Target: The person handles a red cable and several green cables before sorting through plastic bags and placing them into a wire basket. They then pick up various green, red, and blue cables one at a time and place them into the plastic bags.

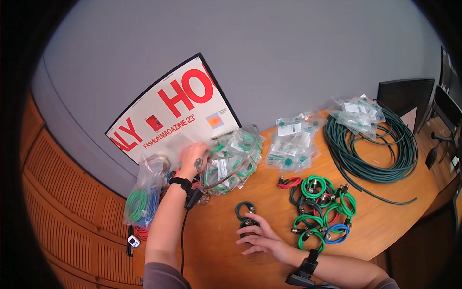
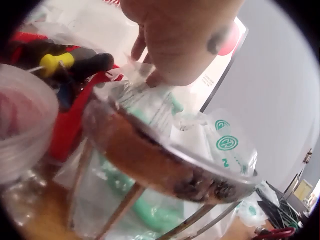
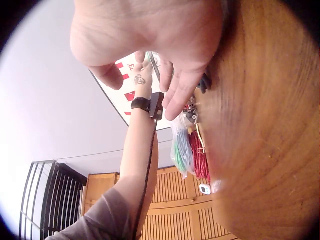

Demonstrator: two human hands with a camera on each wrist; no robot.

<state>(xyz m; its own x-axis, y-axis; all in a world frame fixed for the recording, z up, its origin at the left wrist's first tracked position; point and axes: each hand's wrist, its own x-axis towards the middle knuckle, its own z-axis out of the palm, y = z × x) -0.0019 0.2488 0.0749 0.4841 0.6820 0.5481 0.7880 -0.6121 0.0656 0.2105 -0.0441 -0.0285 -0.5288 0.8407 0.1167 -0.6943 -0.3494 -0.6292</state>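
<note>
The sleeves are short and a muted, dark grey: the left sleeve [image 1: 164,277] ends near the elbow in a plain edge, its cloth softly creased in the right wrist view, and only a bit of the right sleeve [image 1: 388,284] shows. Both hands are bare. The left hand [image 1: 194,158] bears a dark tattoo [image 1: 198,165] near the wrist, rounded and drawn in curling lines. Below it sits a black strap [image 1: 181,183] carrying a small, boxy black camera [image 1: 194,198], from which a thin black cable [image 1: 183,236] runs along the forearm. The right hand [image 1: 265,241] has a matching black band [image 1: 311,261] with a dark, angular housing [image 1: 299,280]
</note>
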